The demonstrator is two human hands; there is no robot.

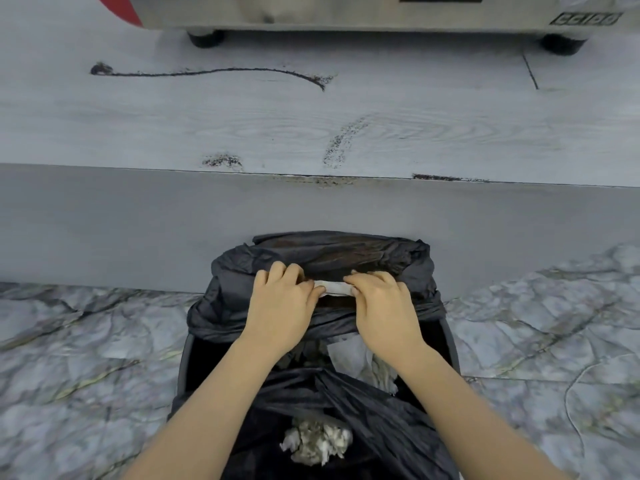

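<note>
Two hands pinch one white strip [334, 287] over a black bag [346, 251]

The left hand [280, 299] and the right hand [382, 303] each hold one end with curled fingers and thumb, so the strip runs straight between them. It sits just on top of the bag's far edge (the bag is folded over a bin [185, 358]). The strip looks thin, light and soft like paper, so it may rip. Hold it by the ends and pull gently.

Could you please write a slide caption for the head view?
Left hand and right hand hold a white strip above the black bin bag.
</note>
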